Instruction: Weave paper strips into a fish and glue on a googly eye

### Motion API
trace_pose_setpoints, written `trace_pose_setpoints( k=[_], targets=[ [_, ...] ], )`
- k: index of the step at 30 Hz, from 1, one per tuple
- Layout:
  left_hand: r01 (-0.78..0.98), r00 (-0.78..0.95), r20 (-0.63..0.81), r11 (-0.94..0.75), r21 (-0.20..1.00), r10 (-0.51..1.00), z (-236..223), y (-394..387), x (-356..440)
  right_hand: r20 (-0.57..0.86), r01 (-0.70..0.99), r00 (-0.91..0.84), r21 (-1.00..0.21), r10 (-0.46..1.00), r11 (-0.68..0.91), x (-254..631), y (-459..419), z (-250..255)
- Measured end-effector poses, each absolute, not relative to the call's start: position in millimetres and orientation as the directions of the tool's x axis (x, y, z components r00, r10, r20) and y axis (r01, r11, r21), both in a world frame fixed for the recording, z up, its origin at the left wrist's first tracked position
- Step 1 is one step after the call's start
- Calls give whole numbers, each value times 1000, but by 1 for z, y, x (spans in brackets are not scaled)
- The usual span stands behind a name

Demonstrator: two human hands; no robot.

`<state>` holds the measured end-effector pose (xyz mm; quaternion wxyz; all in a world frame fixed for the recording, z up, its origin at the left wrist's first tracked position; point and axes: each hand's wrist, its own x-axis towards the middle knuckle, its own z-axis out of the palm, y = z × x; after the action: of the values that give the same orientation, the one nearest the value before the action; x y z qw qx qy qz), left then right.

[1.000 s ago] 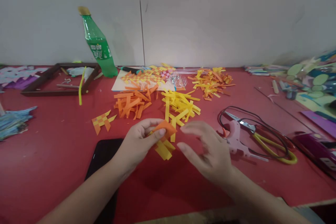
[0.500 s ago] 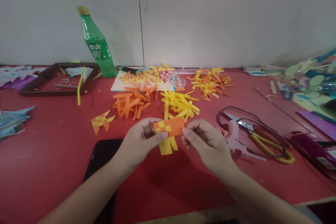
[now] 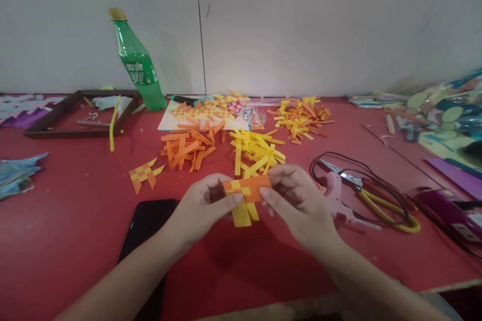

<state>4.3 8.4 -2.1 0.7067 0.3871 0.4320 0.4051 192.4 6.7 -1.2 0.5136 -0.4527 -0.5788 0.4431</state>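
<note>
Between my two hands is a woven paper piece, a small orange and yellow checkerboard with orange strips out to the right and yellow strips hanging down. My left hand pinches its checkered left end, thumb on the front. Its orange right end is pinched by my right hand, thumb in front and fingers behind. Just beyond lie a pile of yellow paper strips and a pile of orange paper strips. A finished-looking woven paper fish rests on the red table to the left.
A black phone lies under my left forearm. Scissors and a pink glue gun with its cord are at right. Further back are a green bottle, a brown frame and mixed strips.
My right hand, apart from the paper at first, has closed on its orange right end. The woven piece has turned to show its checkered face and shifted slightly right.
</note>
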Motion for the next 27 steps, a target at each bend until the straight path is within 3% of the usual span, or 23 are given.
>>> trace_pose_setpoints(
  k=[7, 12, 14, 16, 18, 20, 23, 27],
  targets=[
    [-220, 268, -260, 322, 921, 928, -4, 8, 4, 268, 205, -127, -935, 955, 290, 199, 8, 5],
    [-341, 146, -334, 364, 867, 931, -3, 13, 3, 320, 380, 53, -883, 946, 277, 230, 23, 13],
    [-369, 105, -347, 361, 857, 932, -3, 15, 2, 387, 505, 93, -812, 918, 291, 254, 30, 18],
    [-399, 85, -347, 351, 847, 934, -3, 16, 1, 422, 680, 8, -667, 906, 305, 286, 37, 20],
    [-420, 86, -346, 349, 838, 934, -3, 15, 1, 314, 796, -266, -461, 911, 391, 320, 43, 18],
    [-425, 90, -349, 353, 834, 933, -3, 15, 0, 153, 782, -455, -402, 877, 476, 350, 46, 11],
    [-414, 87, -354, 357, 837, 931, -3, 15, 0, 57, 776, -480, -438, 876, 454, 376, 48, -6],
    [-423, 77, -341, 340, 840, 937, -4, 16, 0, 93, 770, -425, -485, 900, 414, 380, 46, -15]
  ],
)
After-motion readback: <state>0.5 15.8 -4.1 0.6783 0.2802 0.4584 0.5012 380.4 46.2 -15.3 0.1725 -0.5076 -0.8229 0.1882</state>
